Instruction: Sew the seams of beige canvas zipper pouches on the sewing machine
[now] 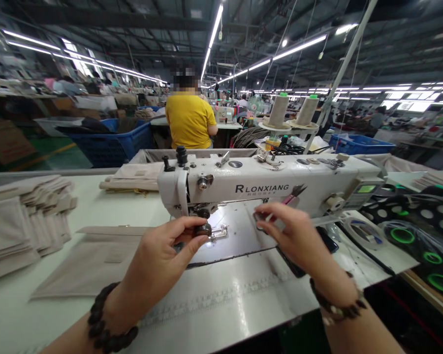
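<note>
A white sewing machine (225, 182) stands across the table in front of me. My left hand (166, 260) is at its needle end, thumb and fingers pinched round a dark round part (204, 229) below the machine head. Beside that part, a metal plate with a slot (219, 232) shows on the bed. My right hand (295, 236) is over the right of the machine bed (239, 226), its thumb and forefinger closed on a small dark round disc (259, 217). Pink-handled snips (293, 195) rest against the machine's front.
Beige fabric pieces (7, 231) are stacked at the left, with a flat beige pouch (92, 265) nearer the machine. Two thread cones (279, 112) stand behind it. A person in yellow (189, 118) sits beyond, near a blue crate (114, 142). Dark spotted fabric (428, 214) lies at the right.
</note>
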Tool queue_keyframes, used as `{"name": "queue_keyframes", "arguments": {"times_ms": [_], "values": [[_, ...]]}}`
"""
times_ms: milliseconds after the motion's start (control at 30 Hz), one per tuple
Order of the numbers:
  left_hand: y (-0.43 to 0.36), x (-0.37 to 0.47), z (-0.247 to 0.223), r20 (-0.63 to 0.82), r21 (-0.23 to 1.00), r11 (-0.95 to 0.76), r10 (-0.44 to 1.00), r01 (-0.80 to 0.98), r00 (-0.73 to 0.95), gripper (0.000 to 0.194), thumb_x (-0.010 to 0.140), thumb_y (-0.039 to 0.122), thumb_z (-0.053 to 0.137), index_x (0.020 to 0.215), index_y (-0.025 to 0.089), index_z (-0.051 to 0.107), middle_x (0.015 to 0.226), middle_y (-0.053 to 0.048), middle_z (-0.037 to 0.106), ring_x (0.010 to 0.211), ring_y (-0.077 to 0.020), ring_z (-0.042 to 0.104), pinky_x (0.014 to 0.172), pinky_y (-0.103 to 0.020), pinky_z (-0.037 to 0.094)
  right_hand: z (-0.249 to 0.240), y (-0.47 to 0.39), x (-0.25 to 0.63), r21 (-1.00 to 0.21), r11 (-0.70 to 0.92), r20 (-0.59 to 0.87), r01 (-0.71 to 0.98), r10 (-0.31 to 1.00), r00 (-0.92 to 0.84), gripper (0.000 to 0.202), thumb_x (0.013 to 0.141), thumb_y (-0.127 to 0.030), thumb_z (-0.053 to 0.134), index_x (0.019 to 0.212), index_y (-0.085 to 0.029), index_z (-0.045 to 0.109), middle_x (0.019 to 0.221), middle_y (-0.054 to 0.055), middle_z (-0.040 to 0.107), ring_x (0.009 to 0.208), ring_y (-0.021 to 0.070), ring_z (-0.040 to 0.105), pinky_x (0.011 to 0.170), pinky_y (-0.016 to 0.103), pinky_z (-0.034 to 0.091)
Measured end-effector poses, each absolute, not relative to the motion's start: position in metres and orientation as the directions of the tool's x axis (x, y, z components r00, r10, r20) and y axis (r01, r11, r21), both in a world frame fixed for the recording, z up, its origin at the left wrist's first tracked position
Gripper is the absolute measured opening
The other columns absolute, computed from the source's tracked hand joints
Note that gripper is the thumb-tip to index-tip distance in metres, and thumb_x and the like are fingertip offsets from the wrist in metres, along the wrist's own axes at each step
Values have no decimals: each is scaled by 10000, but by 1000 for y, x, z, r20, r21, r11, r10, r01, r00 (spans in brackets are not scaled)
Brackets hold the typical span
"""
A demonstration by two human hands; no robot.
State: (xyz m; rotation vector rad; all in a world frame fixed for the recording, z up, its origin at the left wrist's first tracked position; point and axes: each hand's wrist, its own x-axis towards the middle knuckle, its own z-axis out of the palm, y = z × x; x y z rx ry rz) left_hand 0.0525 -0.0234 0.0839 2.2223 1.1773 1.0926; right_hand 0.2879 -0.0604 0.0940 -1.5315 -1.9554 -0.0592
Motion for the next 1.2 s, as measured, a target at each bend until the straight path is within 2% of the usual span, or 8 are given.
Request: {"name": "queue_keyframes", "arguments": {"times_ms": [100,167,400,667,833,1067,1200], "values": [[-25,52,83,458,638,-573,819,514,346,204,742,313,571,901,196,623,728,3,659,605,-124,605,600,-217,505,139,-51,307,-320,276,711,906,702,38,185,793,-261,538,954,-180,582,884,40,626,735,161,581,714,294,445],[-25,52,82,460,635,-576,817,514,347,208,744,316,568,907,196,621,730,1,659,611,-127,606,598,-220,502,157,-33,318,-251,224,802,942,593,73,158,734,-237,598,882,-187,620,776,17,639,653,156,592,641,275,449],[-25,50,78,467,610,-583,812,537,351,202,756,324,559,909,206,615,714,6,654,611,-133,605,583,-228,492,166,15,326,-117,223,754,968,654,-60,143,720,-184,587,837,-176,669,746,24,674,617,150,603,588,242,440],[-25,48,78,494,614,-604,796,509,349,185,753,334,562,891,226,621,793,10,672,642,-122,626,611,-197,510,160,8,322,25,180,743,983,654,-139,211,808,-210,494,929,-200,667,906,40,674,800,205,637,680,281,469],[-26,50,81,504,614,-611,791,500,347,190,743,338,576,890,229,627,804,4,677,650,-137,633,623,-204,520,154,4,325,-2,264,713,964,676,-184,239,825,-214,455,974,-203,642,993,25,651,907,185,608,781,297,463],[-32,50,89,529,599,-630,775,494,346,188,732,330,586,876,222,640,785,-6,679,633,-144,631,619,-212,524,160,6,333,-34,395,676,918,686,-270,281,864,-275,392,971,-171,630,996,34,647,952,171,580,840,312,429],[-36,51,95,510,586,-637,770,501,382,185,741,313,577,894,228,636,783,0,675,639,-139,627,626,-211,520,161,18,334,-24,394,650,919,705,-285,336,894,-300,328,1063,-150,578,1065,62,612,992,174,550,856,309,407]]}}
